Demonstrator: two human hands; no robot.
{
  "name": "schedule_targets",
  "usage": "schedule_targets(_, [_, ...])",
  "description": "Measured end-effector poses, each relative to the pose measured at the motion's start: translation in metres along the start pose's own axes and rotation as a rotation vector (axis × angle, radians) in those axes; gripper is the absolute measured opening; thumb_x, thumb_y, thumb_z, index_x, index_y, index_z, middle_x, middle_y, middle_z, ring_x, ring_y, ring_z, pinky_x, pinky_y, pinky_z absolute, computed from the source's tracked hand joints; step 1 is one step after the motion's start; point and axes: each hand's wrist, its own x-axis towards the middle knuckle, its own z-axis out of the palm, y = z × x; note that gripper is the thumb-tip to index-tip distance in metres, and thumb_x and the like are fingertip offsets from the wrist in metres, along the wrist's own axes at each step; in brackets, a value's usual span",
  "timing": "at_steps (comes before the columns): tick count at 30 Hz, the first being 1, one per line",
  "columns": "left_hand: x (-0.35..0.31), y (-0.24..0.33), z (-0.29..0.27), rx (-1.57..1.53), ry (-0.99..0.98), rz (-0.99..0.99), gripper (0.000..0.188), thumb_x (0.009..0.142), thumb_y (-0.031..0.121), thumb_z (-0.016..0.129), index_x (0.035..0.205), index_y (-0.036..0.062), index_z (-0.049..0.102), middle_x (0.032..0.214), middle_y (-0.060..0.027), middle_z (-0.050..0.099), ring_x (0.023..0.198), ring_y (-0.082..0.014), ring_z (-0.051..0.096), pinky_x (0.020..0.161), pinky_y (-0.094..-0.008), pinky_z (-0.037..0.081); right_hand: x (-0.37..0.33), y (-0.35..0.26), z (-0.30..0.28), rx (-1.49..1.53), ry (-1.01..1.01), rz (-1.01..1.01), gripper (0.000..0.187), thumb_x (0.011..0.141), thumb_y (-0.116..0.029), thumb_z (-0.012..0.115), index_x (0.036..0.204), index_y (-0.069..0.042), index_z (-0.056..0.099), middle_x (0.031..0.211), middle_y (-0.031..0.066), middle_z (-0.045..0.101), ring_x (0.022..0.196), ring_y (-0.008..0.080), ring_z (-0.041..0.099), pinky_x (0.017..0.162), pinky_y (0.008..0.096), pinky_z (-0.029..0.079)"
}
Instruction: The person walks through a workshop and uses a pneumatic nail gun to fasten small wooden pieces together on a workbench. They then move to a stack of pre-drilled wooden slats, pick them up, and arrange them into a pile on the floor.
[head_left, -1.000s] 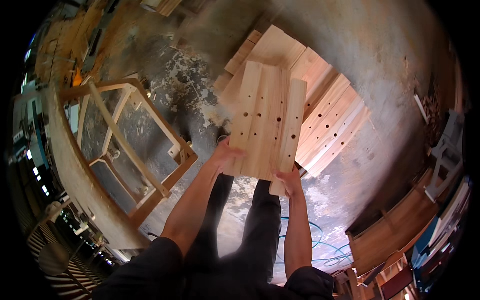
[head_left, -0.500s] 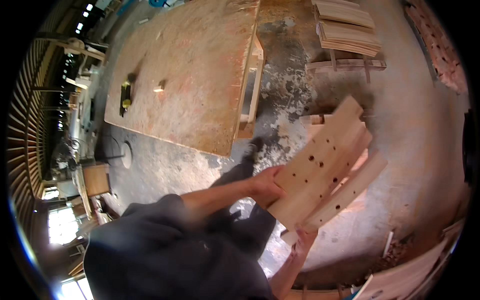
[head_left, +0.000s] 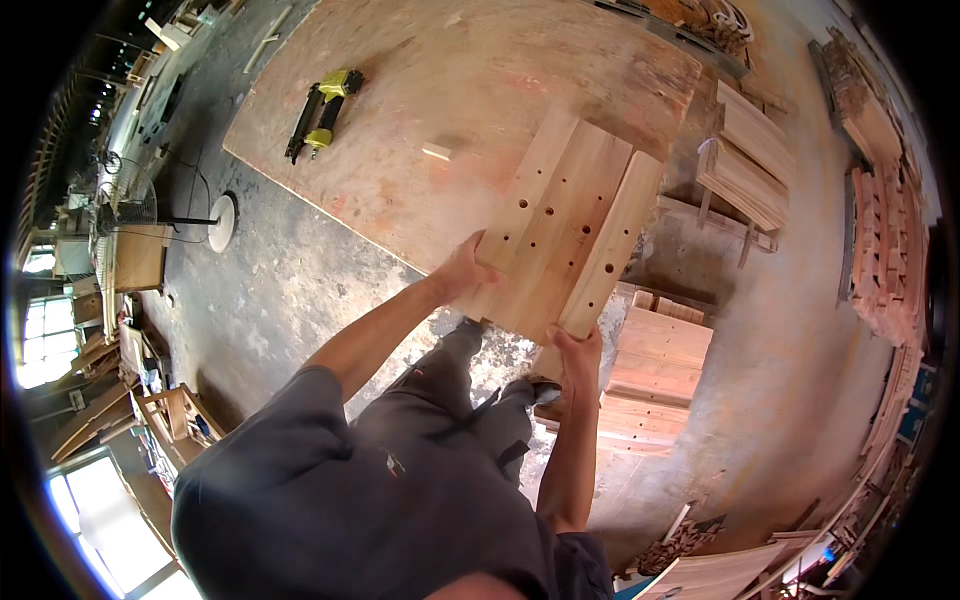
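Note:
Several pale wooden boards with drilled holes (head_left: 550, 235) are carried side by side between my two hands. My left hand (head_left: 465, 270) grips the left edge of these boards near their closer end. My right hand (head_left: 577, 355) is closed on the near end of the rightmost narrow board (head_left: 612, 250), thumb on top. The far ends of the boards overlap the big worn worktable (head_left: 400, 120); whether they touch it I cannot tell. On that table lie a yellow-green and black nail gun (head_left: 325, 112) and a small wood block (head_left: 437, 152). The fingers under the boards are hidden.
Right of my legs, drilled boards are stacked low (head_left: 655, 370). Beyond it, planks rest on a low support (head_left: 745, 165). More timber (head_left: 885, 240) lines the far right. A stand with a round white base (head_left: 222, 222) is left of the table.
Both hands have carried the boards left and away from me, from above the stacked boards to the worktable's near right part. The view has turned too.

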Motion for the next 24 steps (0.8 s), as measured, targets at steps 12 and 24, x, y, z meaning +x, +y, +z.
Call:
schedule_targets(12, [0.032, 0.005, -0.072, 1.032, 0.254, 0.334, 0.049, 0.085, 0.023, 0.073, 0.132, 0.0158, 0.060, 0.103, -0.0129, 0.055, 0.099, -0.0256, 0.056, 0.084, -0.0409, 0.049, 0.041, -0.002, 0.057, -1.131, 0.394, -0.449, 0.063, 0.088, -0.030, 0.070, 0.138, 0.001, 0.049, 0.118, 0.0251, 0.060, 0.106, 0.0413, 0.060, 0.091, 0.0440, 0.050])
schedule_targets(24, [0.139, 0.046, -0.201, 1.060, 0.306, 0.550, 0.026, 0.080, 0.019, 0.073, 0.104, 0.0100, 0.068, 0.110, -0.0138, 0.060, 0.099, -0.0344, 0.062, 0.081, -0.0454, 0.053, -0.009, 0.030, 0.021, -0.552, 0.566, -0.356, 0.040, 0.090, -0.009, 0.067, 0.129, -0.001, 0.059, 0.109, 0.0149, 0.064, 0.089, 0.0223, 0.065, 0.076, 0.0330, 0.055])
